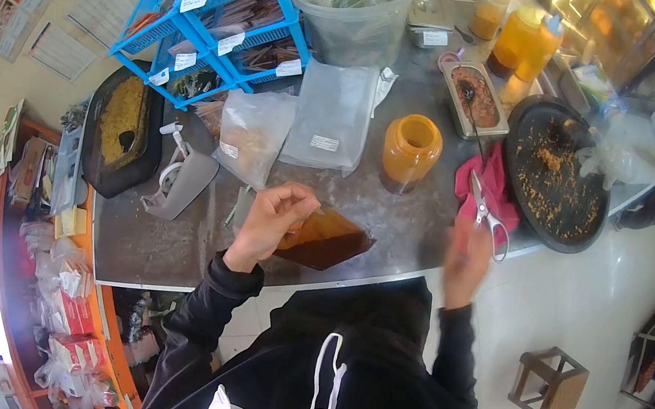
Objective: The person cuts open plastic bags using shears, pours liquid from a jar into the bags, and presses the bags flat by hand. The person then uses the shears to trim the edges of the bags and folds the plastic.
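My left hand (271, 221) is pinched closed at the upper end of a clear plastic bag of orange-brown sauce (328, 244), which lies at the table's front edge. Blurred by motion, my right hand (467, 262) is over the front edge, just below a pair of scissors (480, 202) with pale handles. Its fingers are too smeared to read. The scissors lie on a crumpled pink cloth (463, 178). Between and beyond my hands stands an open orange jar (411, 151) of sauce.
Behind are a stack of plastic bags (332, 114), blue baskets (201, 27) and a clear bucket (349, 26). A tape dispenser (183, 179) and black tray (96, 166) stand left. To the right are a metal pan (496, 129), a dark round mortar (535, 209) and a stool (553, 385).
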A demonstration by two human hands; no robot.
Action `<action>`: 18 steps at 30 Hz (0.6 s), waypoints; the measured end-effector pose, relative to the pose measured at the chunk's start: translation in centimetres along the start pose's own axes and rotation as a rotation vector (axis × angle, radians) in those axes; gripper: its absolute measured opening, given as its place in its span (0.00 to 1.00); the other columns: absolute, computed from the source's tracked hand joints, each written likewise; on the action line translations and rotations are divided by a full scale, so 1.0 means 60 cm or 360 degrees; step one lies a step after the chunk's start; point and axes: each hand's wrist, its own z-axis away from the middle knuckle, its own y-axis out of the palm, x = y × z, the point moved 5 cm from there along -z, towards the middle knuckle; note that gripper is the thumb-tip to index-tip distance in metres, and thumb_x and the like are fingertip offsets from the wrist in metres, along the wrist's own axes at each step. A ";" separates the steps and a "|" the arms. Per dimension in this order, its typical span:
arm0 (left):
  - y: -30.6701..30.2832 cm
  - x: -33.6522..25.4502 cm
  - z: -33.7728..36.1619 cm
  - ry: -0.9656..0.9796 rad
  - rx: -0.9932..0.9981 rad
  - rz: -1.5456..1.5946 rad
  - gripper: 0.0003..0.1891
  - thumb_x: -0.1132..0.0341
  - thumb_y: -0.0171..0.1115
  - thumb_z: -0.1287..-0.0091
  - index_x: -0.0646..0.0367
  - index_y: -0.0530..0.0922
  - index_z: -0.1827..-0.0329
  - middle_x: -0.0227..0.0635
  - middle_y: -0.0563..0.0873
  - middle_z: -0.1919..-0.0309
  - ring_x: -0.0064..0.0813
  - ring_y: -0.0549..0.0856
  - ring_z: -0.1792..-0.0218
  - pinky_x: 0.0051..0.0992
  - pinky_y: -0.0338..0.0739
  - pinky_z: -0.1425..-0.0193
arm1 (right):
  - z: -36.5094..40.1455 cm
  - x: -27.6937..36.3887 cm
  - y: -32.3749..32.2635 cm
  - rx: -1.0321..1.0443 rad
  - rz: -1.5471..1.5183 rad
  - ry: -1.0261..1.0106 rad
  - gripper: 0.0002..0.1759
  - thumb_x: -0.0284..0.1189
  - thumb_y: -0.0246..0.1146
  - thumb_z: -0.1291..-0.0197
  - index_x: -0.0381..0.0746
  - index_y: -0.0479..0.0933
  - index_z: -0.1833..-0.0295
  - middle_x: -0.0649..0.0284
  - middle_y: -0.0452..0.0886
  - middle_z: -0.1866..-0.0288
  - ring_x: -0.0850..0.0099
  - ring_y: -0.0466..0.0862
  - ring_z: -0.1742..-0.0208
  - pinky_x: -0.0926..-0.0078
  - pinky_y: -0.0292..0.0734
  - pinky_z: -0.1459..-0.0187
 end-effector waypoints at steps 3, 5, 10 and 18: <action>0.005 -0.001 0.008 0.0012 0.0034 -0.0019 0.06 0.68 0.65 0.29 0.63 0.82 0.60 0.23 0.80 0.62 0.11 0.76 0.66 0.15 0.70 0.66 | -0.013 0.143 0.123 0.0296 -0.0752 -0.0122 0.16 0.25 0.70 0.44 0.36 0.82 0.49 0.57 0.83 0.57 0.56 0.81 0.51 0.65 0.74 0.47; 0.004 0.003 0.012 0.0038 -0.0002 -0.0060 0.06 0.69 0.65 0.29 0.63 0.82 0.60 0.24 0.80 0.63 0.12 0.76 0.67 0.15 0.70 0.64 | -0.008 0.157 0.182 0.0464 -0.1003 -0.0067 0.13 0.24 0.70 0.44 0.36 0.83 0.53 0.58 0.83 0.61 0.59 0.81 0.56 0.67 0.75 0.53; -0.033 0.047 0.008 0.0089 -0.0148 0.0579 0.06 0.67 0.61 0.26 0.60 0.81 0.58 0.29 0.83 0.62 0.20 0.80 0.61 0.21 0.73 0.55 | 0.016 0.162 0.222 0.0604 -0.1163 0.0102 0.04 0.21 0.68 0.44 0.35 0.85 0.62 0.58 0.80 0.69 0.64 0.80 0.67 0.70 0.73 0.64; -0.064 0.059 0.005 0.0100 -0.0440 0.0295 0.03 0.71 0.66 0.30 0.60 0.83 0.59 0.30 0.85 0.63 0.22 0.84 0.59 0.24 0.79 0.54 | 0.004 0.170 0.222 0.0620 -0.1093 0.0057 0.02 0.20 0.65 0.39 0.32 0.82 0.62 0.56 0.78 0.69 0.62 0.80 0.67 0.70 0.72 0.64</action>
